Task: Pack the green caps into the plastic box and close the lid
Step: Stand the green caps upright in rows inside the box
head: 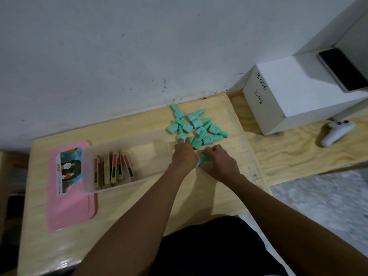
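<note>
The green caps (196, 124) lie in a loose heap on the wooden table (129, 206), near the wall and just right of the plastic box (129, 139). Your left hand (184, 156) reaches to the near edge of the heap, fingers stretched forward with the tips on one cap; you cannot tell whether they pinch it. Your right hand (220, 163), just beside the left, has its fingers curled around at least one green cap. The box stands open, with slim packets (112, 168) upright at its left end. A pink lid (69, 206) lies flat to the left, its edge under the box.
</note>
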